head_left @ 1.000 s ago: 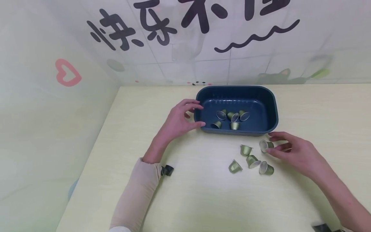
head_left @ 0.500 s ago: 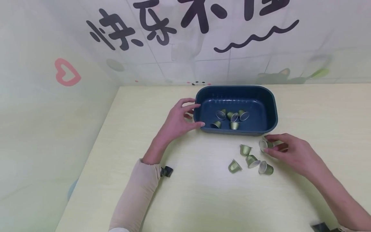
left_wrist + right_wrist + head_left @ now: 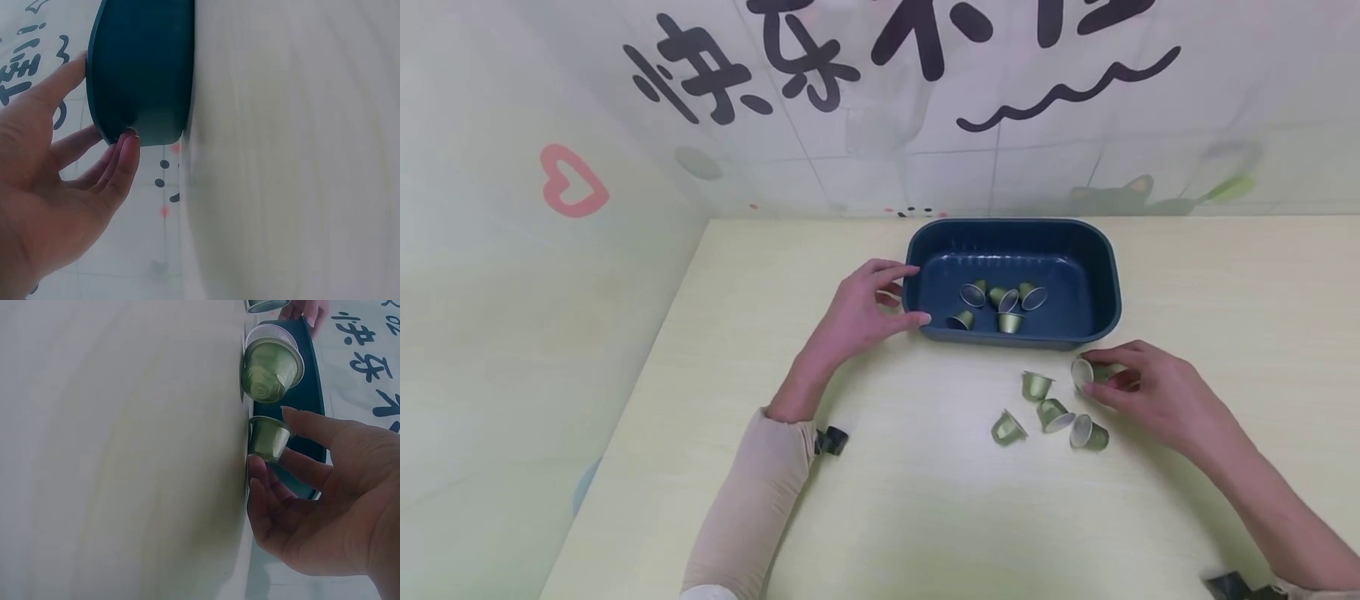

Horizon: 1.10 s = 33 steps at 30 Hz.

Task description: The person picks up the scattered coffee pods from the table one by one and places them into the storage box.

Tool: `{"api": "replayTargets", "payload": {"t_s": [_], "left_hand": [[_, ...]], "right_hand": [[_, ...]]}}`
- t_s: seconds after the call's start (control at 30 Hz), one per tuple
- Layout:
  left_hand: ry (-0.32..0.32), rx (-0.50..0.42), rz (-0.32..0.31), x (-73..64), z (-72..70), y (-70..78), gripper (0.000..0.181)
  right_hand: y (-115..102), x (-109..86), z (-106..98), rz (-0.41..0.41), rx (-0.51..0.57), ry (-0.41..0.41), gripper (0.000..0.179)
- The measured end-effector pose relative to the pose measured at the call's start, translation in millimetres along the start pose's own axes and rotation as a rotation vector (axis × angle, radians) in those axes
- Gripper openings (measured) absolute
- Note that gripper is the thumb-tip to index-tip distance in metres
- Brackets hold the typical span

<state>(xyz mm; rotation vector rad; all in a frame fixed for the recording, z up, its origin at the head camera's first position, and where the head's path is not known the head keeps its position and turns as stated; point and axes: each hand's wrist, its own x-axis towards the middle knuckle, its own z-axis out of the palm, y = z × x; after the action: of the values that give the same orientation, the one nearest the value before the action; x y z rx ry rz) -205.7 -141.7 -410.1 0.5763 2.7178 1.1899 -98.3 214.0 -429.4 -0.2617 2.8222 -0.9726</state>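
Note:
A dark blue rectangular tub (image 3: 1067, 279) with rounded corners stands near the wall, with several green coffee capsules (image 3: 1009, 323) lying inside. My left hand (image 3: 867, 312) grips its left end, thumb by the front corner and fingers at the end rim. In the left wrist view, those fingertips touch the tub's corner (image 3: 159, 128). Just off the tub's front right corner, my right hand (image 3: 1157, 392) pinches a coffee capsule (image 3: 1081, 375) between thumb and fingers. The right wrist view shows this capsule (image 3: 270, 439) close to the tabletop, its rim by the thumb.
Several loose capsules (image 3: 1055, 415) lie on the pale tabletop (image 3: 925, 500), left of and nearer than the right hand. Behind the tub rises a wall covering (image 3: 880, 183) with black lettering. A black clip-like piece (image 3: 832, 441) sits at the left cuff.
The right hand has shifted slightly left, and its fingers have closed further round the capsule. The left hand and tub stay in place.

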Motion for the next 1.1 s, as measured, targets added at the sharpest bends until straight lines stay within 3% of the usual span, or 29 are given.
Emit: {"api": "replayTargets", "payload": {"t_s": [0.53,1.1], "left_hand": [[-0.031,-0.001,-0.061,-1.1,-1.6,3.2,0.07],[-0.052,-0.047,-0.115,-1.0,-0.3,4.1,0.075]], "right_hand": [[0,-1.3,1,0.006,-0.003,0.014,0.036],[-4,-11.6,-7,-0.025,0.207,0.022,0.039]]}}
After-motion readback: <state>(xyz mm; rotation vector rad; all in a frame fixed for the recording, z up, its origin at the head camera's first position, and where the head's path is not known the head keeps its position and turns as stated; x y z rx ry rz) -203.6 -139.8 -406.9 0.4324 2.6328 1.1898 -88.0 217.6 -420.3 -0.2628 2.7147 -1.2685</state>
